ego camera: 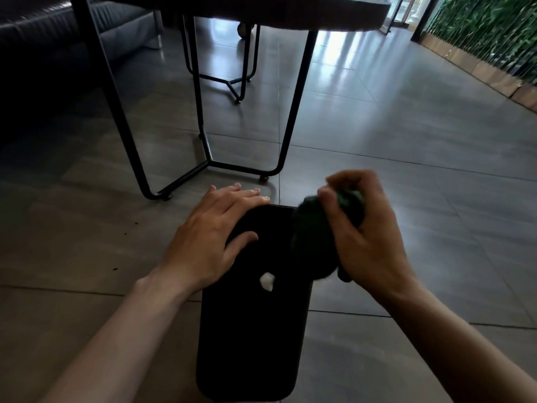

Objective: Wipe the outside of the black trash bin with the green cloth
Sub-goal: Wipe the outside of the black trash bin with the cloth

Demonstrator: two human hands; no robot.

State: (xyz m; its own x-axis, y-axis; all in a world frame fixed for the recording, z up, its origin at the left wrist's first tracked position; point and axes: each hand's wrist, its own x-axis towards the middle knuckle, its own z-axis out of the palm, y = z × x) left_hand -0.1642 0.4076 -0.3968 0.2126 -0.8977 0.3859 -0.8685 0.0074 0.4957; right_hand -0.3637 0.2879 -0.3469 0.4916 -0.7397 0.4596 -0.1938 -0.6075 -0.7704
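The black trash bin [250, 338] stands on the tiled floor at the bottom centre, seen from above. A small white scrap [266, 281] shows on its dark top. My left hand [209, 237] rests on the bin's far left edge, fingers nearly straight and thumb lying on the black surface. My right hand [366, 228] grips the bunched green cloth [313, 239] against the bin's upper right side. Part of the cloth is hidden inside my fist.
A round table on thin black metal legs [203, 146] stands just beyond the bin. A dark sofa [58, 39] fills the far left. A second metal frame [241, 80] sits farther back. A green plant wall [488, 36] runs along the right. Grey floor tiles [406, 135] lie open to the right.
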